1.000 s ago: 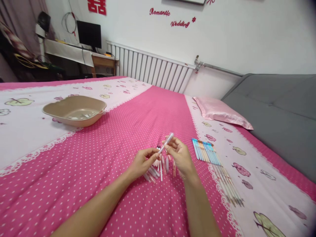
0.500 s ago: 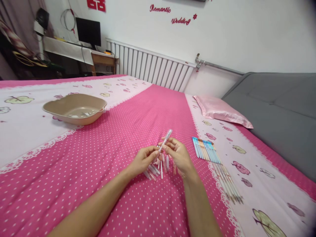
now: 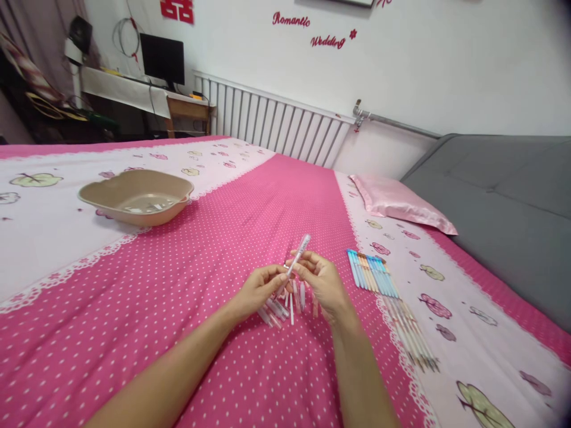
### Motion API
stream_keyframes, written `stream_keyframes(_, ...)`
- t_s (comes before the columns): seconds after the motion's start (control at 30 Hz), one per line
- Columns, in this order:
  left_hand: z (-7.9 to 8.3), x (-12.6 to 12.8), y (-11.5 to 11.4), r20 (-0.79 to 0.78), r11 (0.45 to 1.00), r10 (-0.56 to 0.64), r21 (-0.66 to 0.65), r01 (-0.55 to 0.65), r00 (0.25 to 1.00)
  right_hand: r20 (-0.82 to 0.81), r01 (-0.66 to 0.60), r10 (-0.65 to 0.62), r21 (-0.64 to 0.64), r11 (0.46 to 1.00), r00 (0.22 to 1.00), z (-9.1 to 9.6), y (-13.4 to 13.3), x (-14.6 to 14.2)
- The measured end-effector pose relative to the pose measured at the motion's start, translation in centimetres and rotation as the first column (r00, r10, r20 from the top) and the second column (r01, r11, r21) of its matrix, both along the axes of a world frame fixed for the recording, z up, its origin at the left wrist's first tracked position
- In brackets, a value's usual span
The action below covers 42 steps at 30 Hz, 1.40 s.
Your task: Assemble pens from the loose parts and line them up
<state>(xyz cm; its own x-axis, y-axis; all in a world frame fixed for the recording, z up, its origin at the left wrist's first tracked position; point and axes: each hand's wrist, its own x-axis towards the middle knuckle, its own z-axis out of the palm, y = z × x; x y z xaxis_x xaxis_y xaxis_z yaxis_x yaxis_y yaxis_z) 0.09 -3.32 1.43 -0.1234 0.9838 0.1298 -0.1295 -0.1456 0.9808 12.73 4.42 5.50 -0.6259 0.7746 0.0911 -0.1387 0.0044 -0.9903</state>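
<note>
Over the bed (image 3: 285,208), well inside its far edge, a pale pen (image 3: 300,251) is slanting between the left hand (image 3: 257,290) and the right hand (image 3: 325,285), both pinching it, the left lower.

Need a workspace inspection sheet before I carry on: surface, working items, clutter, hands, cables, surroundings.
Surface: bed with a pink dotted and white patterned cover.
Working items: clear pen held tilted; loose pen parts lying below it; blue and cream pens in a row at right, paler sticks beyond their near end.
Clutter: tan basin with small pieces inside; pink pillow.
Hands: left hand and right hand both gripping the pen.
Cables: coiled cable on the wall.
Surroundings: desk, monitor, radiator, grey headboard.
</note>
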Motion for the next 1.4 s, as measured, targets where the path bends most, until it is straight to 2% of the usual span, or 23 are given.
stream_keyframes(0.17,-0.6,-0.2,0.2,0.057,1.0,0.015,0.005,-0.016,0.998,0.013,0.029,-0.029,0.03,0.999,0.999,-0.3,-0.1,-0.2)
stream_keyframes(0.6,-1.0,-0.2,0.4,0.053,0.997,0.067,0.02,-0.068,0.996,0.083,0.11,-0.121,0.129,0.986,0.989,-0.5,-0.7,-0.6)
stream_keyframes(0.67,-0.8,-0.2,0.3,0.052,0.998,0.055,0.018,-0.056,0.997,0.082,0.071,-0.081,0.115,0.991,0.993,-0.2,-0.6,-0.4)
stream_keyframes(0.8,-0.2,-0.1,0.0,0.081,1.0,0.011,-0.007,-0.011,0.997,-0.017,-0.101,0.101,-0.001,0.995,0.995,0.7,-0.5,0.4)
stream_keyframes(0.87,0.0,-0.1,-0.1,0.083,1.0,-0.009,-0.028,0.011,0.996,-0.053,-0.135,0.133,-0.046,0.99,0.99,1.0,-0.4,0.7)
stream_keyframes(1.13,0.3,-0.1,-0.2,0.01,0.997,-0.076,-0.027,0.076,0.997,-0.005,-0.086,0.085,-0.043,0.995,0.996,0.6,-0.1,0.7)
stream_keyframes(1.4,0.0,-0.1,-0.2,0.017,0.997,-0.068,-0.021,0.068,0.998,0.022,-0.019,0.019,-0.037,0.999,1.0,0.3,-0.2,0.2)
